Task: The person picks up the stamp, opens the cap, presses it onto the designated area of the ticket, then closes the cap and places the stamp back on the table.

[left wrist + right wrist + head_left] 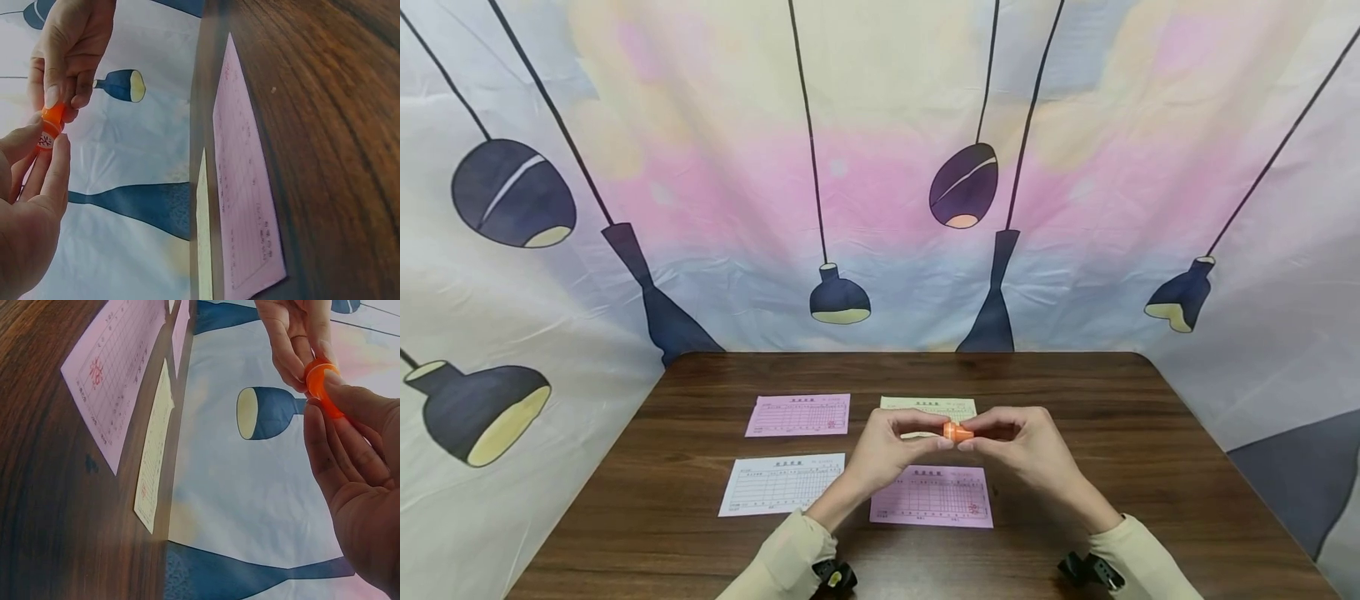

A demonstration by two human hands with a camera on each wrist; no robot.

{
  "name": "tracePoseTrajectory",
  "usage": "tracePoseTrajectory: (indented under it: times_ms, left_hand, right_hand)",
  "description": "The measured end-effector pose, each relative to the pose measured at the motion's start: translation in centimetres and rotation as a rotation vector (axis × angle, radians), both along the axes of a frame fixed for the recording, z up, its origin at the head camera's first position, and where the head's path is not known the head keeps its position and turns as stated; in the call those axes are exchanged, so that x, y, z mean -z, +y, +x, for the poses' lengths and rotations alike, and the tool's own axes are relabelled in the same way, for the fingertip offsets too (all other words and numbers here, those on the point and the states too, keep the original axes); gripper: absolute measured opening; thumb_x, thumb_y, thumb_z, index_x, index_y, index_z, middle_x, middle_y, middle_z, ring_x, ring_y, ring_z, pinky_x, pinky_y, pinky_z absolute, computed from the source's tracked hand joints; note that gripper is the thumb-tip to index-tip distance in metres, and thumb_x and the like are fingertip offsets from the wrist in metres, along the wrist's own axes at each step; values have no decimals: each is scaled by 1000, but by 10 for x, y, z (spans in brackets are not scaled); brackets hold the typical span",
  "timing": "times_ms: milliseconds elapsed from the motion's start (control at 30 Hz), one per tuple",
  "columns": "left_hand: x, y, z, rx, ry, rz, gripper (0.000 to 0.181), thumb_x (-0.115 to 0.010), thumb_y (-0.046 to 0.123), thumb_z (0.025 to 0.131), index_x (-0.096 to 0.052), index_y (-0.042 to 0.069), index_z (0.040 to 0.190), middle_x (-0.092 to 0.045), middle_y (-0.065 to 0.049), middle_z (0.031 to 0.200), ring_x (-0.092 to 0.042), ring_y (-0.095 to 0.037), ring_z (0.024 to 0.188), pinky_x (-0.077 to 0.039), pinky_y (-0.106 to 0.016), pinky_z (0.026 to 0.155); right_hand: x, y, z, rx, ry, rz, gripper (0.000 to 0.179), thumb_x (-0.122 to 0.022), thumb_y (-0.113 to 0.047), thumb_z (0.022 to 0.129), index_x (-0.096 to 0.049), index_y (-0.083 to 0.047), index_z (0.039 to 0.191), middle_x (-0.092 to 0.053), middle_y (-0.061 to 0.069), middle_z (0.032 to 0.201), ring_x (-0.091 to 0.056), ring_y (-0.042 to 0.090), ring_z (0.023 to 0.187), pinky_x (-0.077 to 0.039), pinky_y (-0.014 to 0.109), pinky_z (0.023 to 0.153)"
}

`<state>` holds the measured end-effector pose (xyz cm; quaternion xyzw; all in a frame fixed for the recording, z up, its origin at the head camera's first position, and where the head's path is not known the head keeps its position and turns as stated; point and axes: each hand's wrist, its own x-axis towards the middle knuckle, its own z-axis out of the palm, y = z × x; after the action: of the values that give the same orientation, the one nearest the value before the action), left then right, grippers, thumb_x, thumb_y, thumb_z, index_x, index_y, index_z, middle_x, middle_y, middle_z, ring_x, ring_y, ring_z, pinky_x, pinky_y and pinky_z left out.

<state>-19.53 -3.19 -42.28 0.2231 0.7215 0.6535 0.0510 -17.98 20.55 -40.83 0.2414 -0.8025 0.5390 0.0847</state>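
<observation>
Between my two hands is a small orange stamp [956, 432], held above the table. My left hand [886, 450] pinches its wider end with thumb and fingers, while the right hand [1033, 446] grips the narrower end the same way. In the left wrist view the stamp [50, 127] has a white label with a dark red character. Beneath the hands lies a pink form [925, 497] with a red mark at its lower right. Just behind the hands, partly hidden by them, is a pale yellow form [917, 404]; the right wrist view has a red mark on it.
On the left of the brown wooden table [647, 500] lie a second pink form [801, 417], also marked in red, and a white form [778, 486] in front of it. A cloth backdrop [895, 100] printed with hanging lamps rises behind the table's far edge.
</observation>
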Motion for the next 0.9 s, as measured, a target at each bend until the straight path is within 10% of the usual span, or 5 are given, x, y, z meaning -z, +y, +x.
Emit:
tracePoseTrajectory:
  times_ms: [900]
  left_hand:
    - [2, 23, 1, 32, -123, 177, 40, -81, 11, 92, -72, -4, 128, -74, -20, 131, -76, -13, 112, -61, -27, 98]
  right_hand:
    - [3, 11, 1, 48, -126, -141, 24, -82, -9, 91, -77, 1, 112, -80, 1, 104, -76, 6, 92, -65, 24, 81]
